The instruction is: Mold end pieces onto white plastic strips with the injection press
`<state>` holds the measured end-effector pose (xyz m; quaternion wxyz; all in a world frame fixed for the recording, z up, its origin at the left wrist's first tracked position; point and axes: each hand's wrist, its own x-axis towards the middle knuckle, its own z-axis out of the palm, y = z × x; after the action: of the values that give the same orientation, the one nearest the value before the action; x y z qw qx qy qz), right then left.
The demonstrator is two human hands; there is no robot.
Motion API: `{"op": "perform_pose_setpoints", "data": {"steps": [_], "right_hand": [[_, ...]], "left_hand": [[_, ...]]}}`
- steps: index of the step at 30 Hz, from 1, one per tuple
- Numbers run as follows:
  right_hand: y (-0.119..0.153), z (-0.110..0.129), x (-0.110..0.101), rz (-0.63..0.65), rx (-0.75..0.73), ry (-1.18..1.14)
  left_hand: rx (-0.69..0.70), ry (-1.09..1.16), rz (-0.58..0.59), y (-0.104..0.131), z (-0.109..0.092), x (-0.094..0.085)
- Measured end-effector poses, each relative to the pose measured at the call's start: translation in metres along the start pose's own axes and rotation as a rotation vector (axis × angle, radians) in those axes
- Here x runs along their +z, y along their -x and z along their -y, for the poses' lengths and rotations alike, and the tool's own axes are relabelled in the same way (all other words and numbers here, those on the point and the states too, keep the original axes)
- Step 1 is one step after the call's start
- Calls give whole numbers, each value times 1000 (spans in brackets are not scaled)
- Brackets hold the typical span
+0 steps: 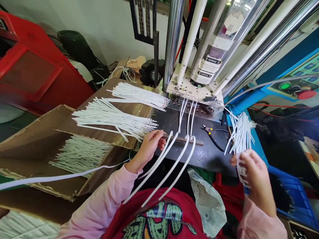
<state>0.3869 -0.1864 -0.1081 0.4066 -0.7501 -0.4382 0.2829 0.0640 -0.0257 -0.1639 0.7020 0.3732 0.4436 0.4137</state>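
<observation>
Metal bar [198, 143], narrow and brownish with small holes, is what the left hand [152, 143] has hold of, thumb and fingers pinched together on its near end. Just right of that hand, several long, thin white strips [166, 169] meet the bar and curve back down toward the person's lap. More slim white strips [189, 118] run from the bar, beyond the left hand, up to a worn white metal plate [196, 89] on the upright machine. Can't tell whether they pass through the bar or over it.

Right hand [256, 171] is a bit blurry, but its fingers look closed on a whitish dangling piece [241, 171], too smeared to make out properly. Right beyond that hand there's a loose bundle of white strips [242, 127], and off to its left some black-handled pliers with yellow bits [214, 137] lie on the dark metal tabletop [171, 154].

Back to the left hand: beyond it and to its left, two fanned-out piles of flat white strips [116, 116] sit on a brown board [87, 132]. Further left and lower is an open brown cardboard box [47, 132] with yet more white strips [79, 154] inside.
</observation>
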Motion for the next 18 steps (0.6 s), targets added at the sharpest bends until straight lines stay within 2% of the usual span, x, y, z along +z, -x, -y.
{"op": "perform_pose_setpoints", "data": {"steps": [2,3,4,6,8,11,13,15,18], "right_hand": [[18,-14,-18,324,48,86],[24,-20,-25,444,52,154],[28,-24,-29,497,40,227],[29,-27,-31,415,-21,317],[21,-18,-22,300,-98,305],[-4,11,10,210,-222,257],[-24,33,40,206,-305,250],[-40,52,70,300,-360,253],[-52,66,109,539,-369,302]], "left_hand": [[11,19,0,-3,-4,-1],[14,22,2,-4,-6,-1],[15,20,5,-5,-8,-2],[17,6,8,-6,-10,-2],[29,-15,27,-6,-11,-3],[85,-53,101,-3,-14,-2],[131,-94,173,-1,-17,-1],[167,-135,223,2,-19,1],[202,-143,234,5,-19,2]]}}
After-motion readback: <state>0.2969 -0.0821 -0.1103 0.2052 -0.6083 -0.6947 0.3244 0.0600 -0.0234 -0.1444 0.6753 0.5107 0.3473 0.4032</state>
